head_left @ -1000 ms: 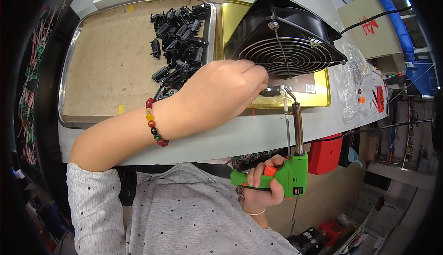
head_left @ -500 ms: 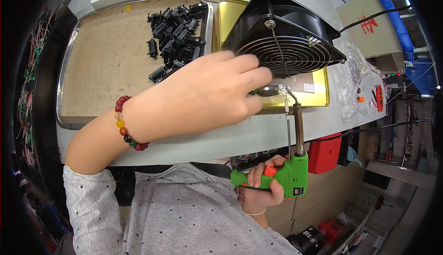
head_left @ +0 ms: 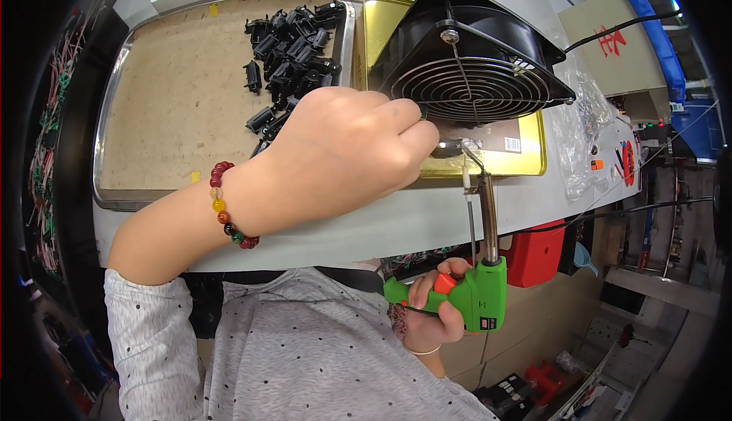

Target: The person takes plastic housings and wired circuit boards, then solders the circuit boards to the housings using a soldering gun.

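Observation:
My left hand (head_left: 354,143) is closed, palm down, in front of the fan. From its fingertips juts a small black part (head_left: 448,148); most of it is hidden by the hand. My right hand (head_left: 433,310) grips a green soldering gun (head_left: 488,295) by its handle, with fingers around the orange trigger. The gun's metal barrel points upward. Its bent tip (head_left: 474,159) and the thin feed tube beside it reach the end of the black part; whether they touch it I cannot tell.
A metal-rimmed tray (head_left: 164,101) at the left holds a heap of black parts (head_left: 293,51). A black fan (head_left: 480,55) with a wire guard stands on a yellow tin lid (head_left: 531,154). Clear plastic bags (head_left: 583,131) lie to the right. A red bin (head_left: 536,257) sits below the table edge.
My left hand has shifted slightly left and curled further. The soldering gun's barrel and tip have moved a little to the left.

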Available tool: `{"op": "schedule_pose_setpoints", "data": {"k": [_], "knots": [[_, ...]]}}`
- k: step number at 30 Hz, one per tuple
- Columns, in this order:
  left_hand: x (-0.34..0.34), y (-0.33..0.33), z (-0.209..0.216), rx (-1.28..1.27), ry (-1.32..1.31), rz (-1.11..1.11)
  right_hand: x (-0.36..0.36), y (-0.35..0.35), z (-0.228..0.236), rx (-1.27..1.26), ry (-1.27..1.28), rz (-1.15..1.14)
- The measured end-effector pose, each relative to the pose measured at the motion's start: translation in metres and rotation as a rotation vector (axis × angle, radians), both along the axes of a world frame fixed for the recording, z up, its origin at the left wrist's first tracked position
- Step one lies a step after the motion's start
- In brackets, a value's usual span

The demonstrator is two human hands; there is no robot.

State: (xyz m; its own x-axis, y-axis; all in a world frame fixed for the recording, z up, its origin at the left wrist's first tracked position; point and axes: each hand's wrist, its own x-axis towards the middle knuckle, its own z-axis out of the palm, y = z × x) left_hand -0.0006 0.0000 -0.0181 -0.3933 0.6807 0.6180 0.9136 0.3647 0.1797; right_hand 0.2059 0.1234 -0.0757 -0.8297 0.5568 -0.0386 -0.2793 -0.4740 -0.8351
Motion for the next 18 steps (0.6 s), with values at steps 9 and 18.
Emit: {"op": "schedule_pose_setpoints", "data": {"k": [9,18], "knots": [[-0.0011,0.0008,-0.0021,0.018,-0.007,-0.003,-0.0022,-0.0023,0.0006,-0.002,-0.007,0.062],[-0.0014,0.0015,-0.0038,0.022,-0.002,-0.012,-0.0046,-0.0041,-0.0009,0.007,-0.030,0.050]]}}
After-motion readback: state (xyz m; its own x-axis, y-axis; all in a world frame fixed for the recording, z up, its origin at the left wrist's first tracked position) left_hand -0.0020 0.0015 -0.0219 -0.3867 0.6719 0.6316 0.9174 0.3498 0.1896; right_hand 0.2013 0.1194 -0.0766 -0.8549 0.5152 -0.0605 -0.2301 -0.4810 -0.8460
